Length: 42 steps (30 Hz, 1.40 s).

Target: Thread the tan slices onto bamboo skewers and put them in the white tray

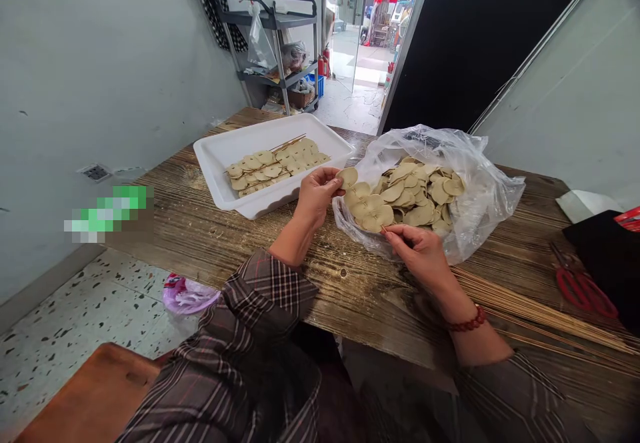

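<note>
Between the thumb and fingers of my left hand (316, 196) is a thin round beige slice (349, 177). My right hand (419, 251) pinches the near end of a thin wooden skewer (385, 229). Several overlapping round slices (371, 211) sit in a row along this skewer, between my two hands; most of the stick is hidden by them. Just behind the row, a clear plastic bag (493, 183) lies open, with a heap of loose beige slices (417, 186) inside. To the left, a white plastic tray (213, 175) holds rows of skewered slices (273, 166).
A bundle of bare skewers (530, 306) lies on the wooden table (240, 243), right of my right forearm. Red-handled scissors (583, 289) rest beside a black item at the right edge. A shelf cart (275, 23) stands beyond the table, near a glass door. Below left is a wooden stool (95, 396).
</note>
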Each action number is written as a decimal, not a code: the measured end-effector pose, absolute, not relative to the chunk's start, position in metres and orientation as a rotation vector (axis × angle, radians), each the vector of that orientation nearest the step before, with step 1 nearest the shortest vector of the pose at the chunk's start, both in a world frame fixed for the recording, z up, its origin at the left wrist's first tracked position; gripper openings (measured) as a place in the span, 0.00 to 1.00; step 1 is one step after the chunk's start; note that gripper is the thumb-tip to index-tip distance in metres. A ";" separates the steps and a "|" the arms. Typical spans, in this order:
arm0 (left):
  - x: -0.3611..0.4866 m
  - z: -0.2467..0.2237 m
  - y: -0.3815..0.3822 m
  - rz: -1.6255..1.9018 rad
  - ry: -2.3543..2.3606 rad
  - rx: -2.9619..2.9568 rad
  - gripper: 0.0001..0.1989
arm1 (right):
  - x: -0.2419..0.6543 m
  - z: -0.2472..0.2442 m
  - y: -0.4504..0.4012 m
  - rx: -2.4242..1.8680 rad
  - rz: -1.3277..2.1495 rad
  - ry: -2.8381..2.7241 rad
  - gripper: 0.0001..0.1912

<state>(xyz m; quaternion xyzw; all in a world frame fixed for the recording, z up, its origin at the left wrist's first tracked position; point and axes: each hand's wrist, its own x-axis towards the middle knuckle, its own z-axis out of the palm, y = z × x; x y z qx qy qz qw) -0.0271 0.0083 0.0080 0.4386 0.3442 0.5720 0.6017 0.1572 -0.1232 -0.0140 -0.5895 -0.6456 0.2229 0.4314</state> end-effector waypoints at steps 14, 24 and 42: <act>-0.031 0.008 0.011 1.178 0.738 0.706 0.09 | 0.159 -0.018 -0.122 -1.439 0.554 -1.604 0.14; -0.027 0.006 0.009 1.152 0.755 0.721 0.08 | 0.159 -0.021 -0.122 -1.448 0.555 -1.599 0.15; -0.024 0.005 0.007 1.246 0.755 0.959 0.09 | 0.155 -0.020 -0.123 -1.510 0.555 -1.559 0.16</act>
